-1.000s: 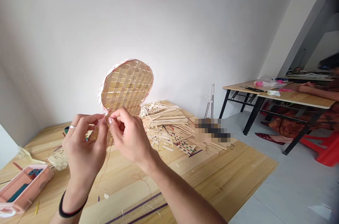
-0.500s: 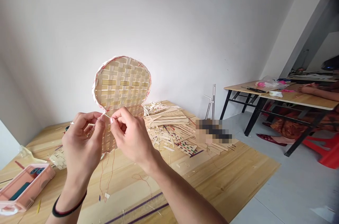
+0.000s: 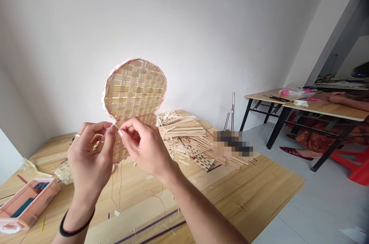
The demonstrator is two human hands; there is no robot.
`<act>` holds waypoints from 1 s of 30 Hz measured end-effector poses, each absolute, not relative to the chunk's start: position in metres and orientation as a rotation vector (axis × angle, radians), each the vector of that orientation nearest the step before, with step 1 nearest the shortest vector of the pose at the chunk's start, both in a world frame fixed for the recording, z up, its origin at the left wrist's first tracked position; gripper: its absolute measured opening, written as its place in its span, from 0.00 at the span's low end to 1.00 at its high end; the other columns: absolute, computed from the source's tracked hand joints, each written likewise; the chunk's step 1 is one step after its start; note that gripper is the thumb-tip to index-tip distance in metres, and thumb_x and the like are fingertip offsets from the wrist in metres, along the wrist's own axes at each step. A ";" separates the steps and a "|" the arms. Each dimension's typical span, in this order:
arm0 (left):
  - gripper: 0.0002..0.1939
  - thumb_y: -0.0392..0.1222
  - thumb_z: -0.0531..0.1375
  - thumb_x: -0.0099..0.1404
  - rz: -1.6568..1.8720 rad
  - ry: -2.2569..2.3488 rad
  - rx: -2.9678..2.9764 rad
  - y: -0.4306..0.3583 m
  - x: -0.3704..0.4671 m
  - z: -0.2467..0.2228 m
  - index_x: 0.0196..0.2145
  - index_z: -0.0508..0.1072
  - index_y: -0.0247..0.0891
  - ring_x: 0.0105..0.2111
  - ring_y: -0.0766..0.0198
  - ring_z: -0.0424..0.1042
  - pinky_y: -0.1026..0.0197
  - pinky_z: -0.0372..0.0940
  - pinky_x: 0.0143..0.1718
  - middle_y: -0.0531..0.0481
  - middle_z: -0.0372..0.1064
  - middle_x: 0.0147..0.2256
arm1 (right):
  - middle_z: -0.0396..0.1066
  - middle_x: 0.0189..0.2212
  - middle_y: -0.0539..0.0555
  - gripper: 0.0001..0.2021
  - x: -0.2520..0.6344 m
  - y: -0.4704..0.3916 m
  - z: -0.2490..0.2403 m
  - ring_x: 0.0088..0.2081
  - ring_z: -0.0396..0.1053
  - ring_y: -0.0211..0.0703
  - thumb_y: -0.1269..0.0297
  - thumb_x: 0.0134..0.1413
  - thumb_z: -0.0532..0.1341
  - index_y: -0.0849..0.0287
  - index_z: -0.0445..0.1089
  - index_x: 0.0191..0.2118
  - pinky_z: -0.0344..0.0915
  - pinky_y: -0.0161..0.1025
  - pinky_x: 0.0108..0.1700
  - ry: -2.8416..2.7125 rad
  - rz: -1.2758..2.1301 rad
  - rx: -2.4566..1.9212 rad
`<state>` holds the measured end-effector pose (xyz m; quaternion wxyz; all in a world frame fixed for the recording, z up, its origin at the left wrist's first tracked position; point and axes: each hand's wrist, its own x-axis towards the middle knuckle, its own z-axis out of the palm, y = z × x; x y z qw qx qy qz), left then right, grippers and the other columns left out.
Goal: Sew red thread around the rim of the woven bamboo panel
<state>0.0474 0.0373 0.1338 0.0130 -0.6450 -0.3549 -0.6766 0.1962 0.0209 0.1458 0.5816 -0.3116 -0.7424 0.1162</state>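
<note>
A woven bamboo piece (image 3: pixel 135 90) with a rounded top and a pale rim stitched in red thread stands upright above the table. My left hand (image 3: pixel 92 151) pinches its edge at the narrow waist, low on the left. Close beside it, my right hand (image 3: pixel 144 146) is closed in a pinch on a thin needle-like item at that same spot. Red thread (image 3: pixel 120 182) hangs down below the hands. The lower part of the woven piece is partly hidden behind my fingers.
Bamboo strips (image 3: pixel 184 126) and woven scraps (image 3: pixel 203 159) lie at the back of the table (image 3: pixel 245 205). A pink box (image 3: pixel 31 205) stands at left. Right, a person's arm (image 3: pixel 350 99) rests on another table (image 3: pixel 334 109), near a red stool (image 3: pixel 353 167).
The woven piece has tilted slightly and shifted a little to the right. Both hands keep their pinch, with the right fingertips slightly nearer the left ones.
</note>
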 end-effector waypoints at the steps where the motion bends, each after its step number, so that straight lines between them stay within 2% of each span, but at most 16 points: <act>1: 0.06 0.46 0.65 0.70 -2.099 -1.094 -2.020 0.038 0.047 0.134 0.38 0.78 0.42 0.36 0.68 0.73 0.63 0.70 0.38 0.55 0.74 0.37 | 0.73 0.29 0.47 0.06 0.197 0.021 0.146 0.27 0.66 0.33 0.61 0.72 0.58 0.58 0.67 0.42 0.61 0.33 0.32 -1.733 0.259 -0.715; 9: 0.04 0.41 0.64 0.72 -1.882 -0.930 -2.043 0.038 0.047 0.133 0.42 0.77 0.40 0.35 0.68 0.73 0.62 0.68 0.39 0.54 0.73 0.37 | 0.74 0.31 0.48 0.07 0.195 0.027 0.143 0.28 0.66 0.32 0.62 0.73 0.58 0.58 0.68 0.41 0.61 0.33 0.32 -1.663 0.161 -0.666; 14: 0.03 0.34 0.65 0.70 -1.691 -0.835 -1.853 0.038 0.051 0.131 0.42 0.77 0.38 0.35 0.67 0.74 0.64 0.65 0.38 0.51 0.74 0.36 | 0.74 0.33 0.48 0.07 0.196 0.022 0.144 0.28 0.66 0.33 0.61 0.69 0.62 0.58 0.69 0.46 0.64 0.34 0.33 -1.539 -0.014 -0.707; 17: 0.04 0.32 0.65 0.70 -1.602 -0.816 -1.771 0.041 0.055 0.128 0.42 0.77 0.38 0.33 0.67 0.73 0.64 0.63 0.35 0.50 0.75 0.37 | 0.76 0.33 0.49 0.06 0.195 0.017 0.145 0.29 0.68 0.33 0.64 0.71 0.59 0.58 0.71 0.47 0.65 0.34 0.33 -1.544 -0.107 -0.702; 21: 0.05 0.31 0.63 0.71 -1.532 -0.790 -1.754 0.050 0.058 0.120 0.43 0.76 0.38 0.31 0.67 0.72 0.64 0.62 0.33 0.49 0.75 0.37 | 0.79 0.31 0.48 0.11 0.191 0.016 0.143 0.27 0.72 0.34 0.64 0.74 0.55 0.56 0.74 0.52 0.63 0.35 0.29 -1.635 -0.195 -0.852; 24: 0.07 0.31 0.59 0.72 -1.492 -0.804 -1.771 0.060 0.058 0.112 0.44 0.76 0.37 0.33 0.64 0.73 0.63 0.62 0.33 0.47 0.76 0.38 | 0.81 0.42 0.52 0.14 0.189 0.015 0.143 0.37 0.77 0.37 0.69 0.74 0.53 0.58 0.74 0.55 0.70 0.36 0.37 -1.650 -0.261 -0.919; 27: 0.08 0.31 0.56 0.73 -1.436 -0.871 -1.799 0.071 0.054 0.103 0.41 0.75 0.37 0.30 0.64 0.70 0.63 0.59 0.30 0.46 0.75 0.38 | 0.76 0.56 0.54 0.18 0.189 0.013 0.144 0.49 0.77 0.39 0.74 0.71 0.51 0.59 0.75 0.55 0.74 0.36 0.48 -1.748 -0.274 -0.939; 30: 0.08 0.34 0.55 0.73 -1.378 -0.975 -1.889 0.082 0.050 0.093 0.38 0.74 0.36 0.28 0.64 0.67 0.62 0.57 0.28 0.44 0.74 0.41 | 0.70 0.64 0.54 0.19 0.187 0.013 0.145 0.52 0.77 0.42 0.77 0.68 0.52 0.59 0.75 0.56 0.76 0.40 0.51 -1.869 -0.243 -1.074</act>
